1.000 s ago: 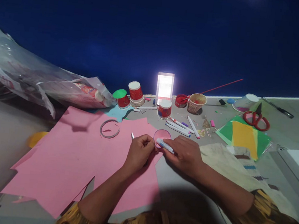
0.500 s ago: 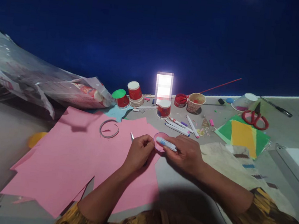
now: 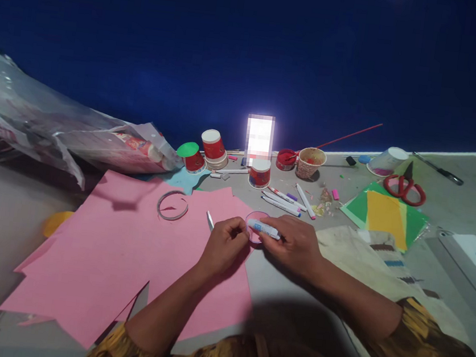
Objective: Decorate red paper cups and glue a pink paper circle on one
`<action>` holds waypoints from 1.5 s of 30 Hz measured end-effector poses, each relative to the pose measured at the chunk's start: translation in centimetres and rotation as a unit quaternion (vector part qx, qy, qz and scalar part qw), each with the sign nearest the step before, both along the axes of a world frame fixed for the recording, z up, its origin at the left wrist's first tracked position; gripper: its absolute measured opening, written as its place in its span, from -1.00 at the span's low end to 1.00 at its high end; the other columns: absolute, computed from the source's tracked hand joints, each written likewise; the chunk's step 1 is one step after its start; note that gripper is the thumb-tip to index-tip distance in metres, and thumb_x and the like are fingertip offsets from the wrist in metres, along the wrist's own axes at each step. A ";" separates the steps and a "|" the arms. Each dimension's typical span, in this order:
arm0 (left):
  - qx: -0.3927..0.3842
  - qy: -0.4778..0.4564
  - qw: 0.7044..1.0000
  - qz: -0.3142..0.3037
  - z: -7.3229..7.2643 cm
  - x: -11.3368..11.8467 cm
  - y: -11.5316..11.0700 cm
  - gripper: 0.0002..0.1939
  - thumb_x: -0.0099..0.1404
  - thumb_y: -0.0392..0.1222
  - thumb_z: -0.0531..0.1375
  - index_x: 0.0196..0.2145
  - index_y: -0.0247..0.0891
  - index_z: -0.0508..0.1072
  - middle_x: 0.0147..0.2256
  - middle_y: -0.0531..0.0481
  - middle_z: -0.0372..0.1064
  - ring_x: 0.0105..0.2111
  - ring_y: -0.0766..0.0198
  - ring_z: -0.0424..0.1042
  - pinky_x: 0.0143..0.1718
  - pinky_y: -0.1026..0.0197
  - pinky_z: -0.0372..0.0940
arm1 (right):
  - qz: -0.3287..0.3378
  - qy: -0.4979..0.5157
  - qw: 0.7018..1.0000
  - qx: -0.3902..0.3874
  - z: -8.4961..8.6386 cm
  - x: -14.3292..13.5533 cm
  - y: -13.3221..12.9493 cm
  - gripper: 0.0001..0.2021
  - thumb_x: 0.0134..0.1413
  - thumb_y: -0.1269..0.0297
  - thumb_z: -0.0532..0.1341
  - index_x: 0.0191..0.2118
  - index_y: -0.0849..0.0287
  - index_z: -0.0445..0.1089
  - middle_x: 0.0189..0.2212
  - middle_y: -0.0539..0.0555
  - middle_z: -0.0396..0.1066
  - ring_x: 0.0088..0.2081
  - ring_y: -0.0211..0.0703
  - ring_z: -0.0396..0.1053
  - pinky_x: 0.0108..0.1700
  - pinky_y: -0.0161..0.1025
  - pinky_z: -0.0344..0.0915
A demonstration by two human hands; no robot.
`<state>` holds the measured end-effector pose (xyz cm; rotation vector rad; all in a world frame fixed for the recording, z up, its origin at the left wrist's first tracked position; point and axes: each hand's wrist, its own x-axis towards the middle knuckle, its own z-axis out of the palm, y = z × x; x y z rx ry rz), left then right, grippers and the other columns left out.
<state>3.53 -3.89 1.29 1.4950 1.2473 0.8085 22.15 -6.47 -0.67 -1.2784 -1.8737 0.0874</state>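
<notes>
Slightly nearer the body than a second ago, the round pink piece (image 3: 258, 216) now sits between the hands, and the white tube (image 3: 263, 228) lies flatter across it. Left forearm slants up over the pink sheets (image 3: 118, 251); the left hand (image 3: 224, 243) is curled, fingertips pinched at the piece's left rim. Right forearm comes in from the lower right, with the right hand (image 3: 299, 245) closed around the tube's right end. Just left of the left hand, a metal tip (image 3: 210, 220) pokes out. A strip of grey table (image 3: 278, 315) runs between the sheets and the pale cloth (image 3: 354, 249). Beyond the hands lie markers (image 3: 281, 205), then a red-and-white cup (image 3: 259, 174) near the table's far edge.
</notes>
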 end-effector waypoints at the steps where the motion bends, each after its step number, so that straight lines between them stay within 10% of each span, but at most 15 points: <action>1: -0.004 -0.011 1.000 -0.011 0.0 0.1 -0.1 -0.80 0.17 -0.13 0.21 -0.56 -0.23 0.40 -0.60 0.11 0.28 -0.54 0.35 0.24 -0.47 0.30 0.14 | -0.003 -0.002 1.000 0.006 0.0 0.0 0.0 -0.86 0.33 0.25 0.29 -0.16 0.09 0.62 -0.37 0.06 0.65 -0.37 -0.14 0.54 -0.25 -0.25 0.31; 14: -0.156 -0.248 0.955 0.041 -0.3 0.1 0.2 -0.75 0.23 -0.02 0.32 -0.27 -0.27 0.53 -0.48 0.02 0.50 -0.49 0.29 0.45 -0.34 0.24 0.40 | 0.021 0.018 0.999 0.020 0.5 0.2 0.1 -0.87 0.32 0.29 0.28 -0.17 0.11 0.61 -0.45 0.02 0.60 -0.44 -0.18 0.48 -0.31 -0.24 0.27; 30: 0.009 -0.005 0.999 0.049 0.4 0.7 -0.3 -0.75 0.23 -0.09 0.19 -0.48 -0.25 0.58 -0.57 0.04 0.46 -0.57 0.34 0.30 -0.50 0.31 0.20 | -0.004 -0.007 0.999 0.037 0.4 -0.2 0.2 -0.87 0.34 0.28 0.29 -0.14 0.12 0.61 -0.38 0.04 0.65 -0.38 -0.14 0.56 -0.26 -0.23 0.33; 45: 0.032 -0.009 0.999 0.043 0.1 0.6 -0.4 -0.72 0.30 -0.19 0.15 -0.25 -0.23 0.69 -0.40 0.02 0.60 -0.39 0.21 0.51 -0.30 0.24 0.38 | -0.020 -0.013 0.999 0.029 0.1 -0.6 0.2 -0.87 0.31 0.27 0.30 -0.15 0.09 0.62 -0.41 0.04 0.65 -0.40 -0.15 0.54 -0.27 -0.23 0.32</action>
